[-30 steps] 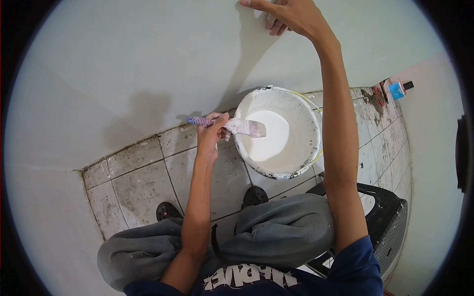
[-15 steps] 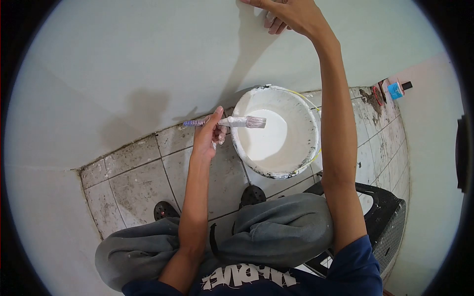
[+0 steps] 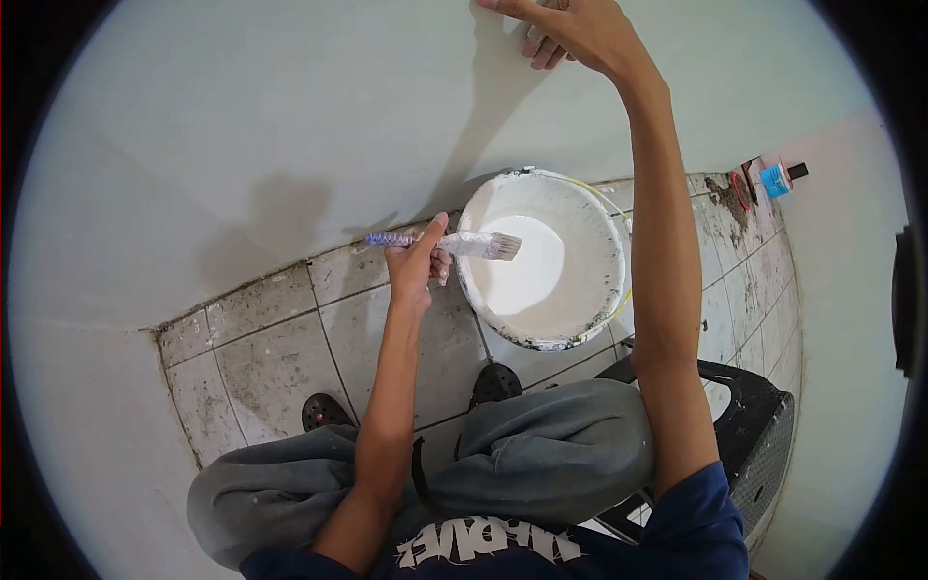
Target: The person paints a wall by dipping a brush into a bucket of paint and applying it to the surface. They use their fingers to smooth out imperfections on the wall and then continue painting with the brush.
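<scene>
My left hand (image 3: 420, 261) grips a paintbrush (image 3: 464, 244) with a blue patterned handle, its ferrule smeared white. The bristles point right, over the left part of a white bucket (image 3: 590, 266) that holds white paint (image 3: 527, 275). At the top, my right hand (image 3: 570, 34) is near or against the pale wall (image 3: 387, 87), thumb stretched out to the left and the other fingers curled. Something whitish shows between those fingers, too hidden to name.
Stained floor tiles (image 3: 266, 358) lie under the bucket. A black stool (image 3: 764, 425) stands at the right beside my leg. A blue-labelled bottle (image 3: 776, 181) and a red ring-shaped item (image 3: 740, 190) are by the right corner. Two dark clogs (image 3: 496, 384) show below.
My left hand has shifted slightly right with the paintbrush, whose bristles have tilted down a little. My right hand has hardly moved.
</scene>
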Action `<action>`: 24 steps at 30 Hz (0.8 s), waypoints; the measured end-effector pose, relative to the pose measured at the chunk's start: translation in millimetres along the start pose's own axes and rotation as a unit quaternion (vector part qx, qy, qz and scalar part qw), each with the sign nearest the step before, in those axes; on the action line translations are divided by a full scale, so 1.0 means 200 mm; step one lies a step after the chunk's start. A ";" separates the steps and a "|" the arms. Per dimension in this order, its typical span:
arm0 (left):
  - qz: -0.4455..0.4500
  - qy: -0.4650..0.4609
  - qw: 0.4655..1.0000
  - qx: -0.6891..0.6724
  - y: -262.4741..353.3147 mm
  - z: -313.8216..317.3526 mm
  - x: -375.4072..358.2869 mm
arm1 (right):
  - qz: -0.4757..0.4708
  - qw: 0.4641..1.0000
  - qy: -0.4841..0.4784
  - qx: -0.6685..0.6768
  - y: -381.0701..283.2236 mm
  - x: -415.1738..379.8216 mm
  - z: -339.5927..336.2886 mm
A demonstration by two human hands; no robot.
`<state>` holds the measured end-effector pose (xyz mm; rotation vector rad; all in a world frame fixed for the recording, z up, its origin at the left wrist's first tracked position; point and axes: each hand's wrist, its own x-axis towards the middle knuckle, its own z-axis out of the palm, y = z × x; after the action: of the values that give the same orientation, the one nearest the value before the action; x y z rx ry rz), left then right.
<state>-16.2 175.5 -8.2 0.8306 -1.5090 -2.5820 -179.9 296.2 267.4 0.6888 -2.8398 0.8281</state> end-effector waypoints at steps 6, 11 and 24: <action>-0.068 -0.002 0.995 -0.077 -0.02 -0.02 0.02 | 0.003 1.000 -0.002 -0.002 -0.01 0.00 0.00; -0.141 -0.069 0.962 -0.222 -0.09 -0.06 0.07 | 0.010 1.000 -0.005 -0.001 -0.01 0.00 -0.01; -0.227 -0.092 0.930 -0.275 -0.01 0.00 0.02 | 0.003 1.000 -0.009 -0.004 -0.01 0.00 -0.01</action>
<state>-19.3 175.3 -11.8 0.9596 -0.5696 -3.2403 -178.7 296.3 270.5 0.6897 -2.8613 0.8163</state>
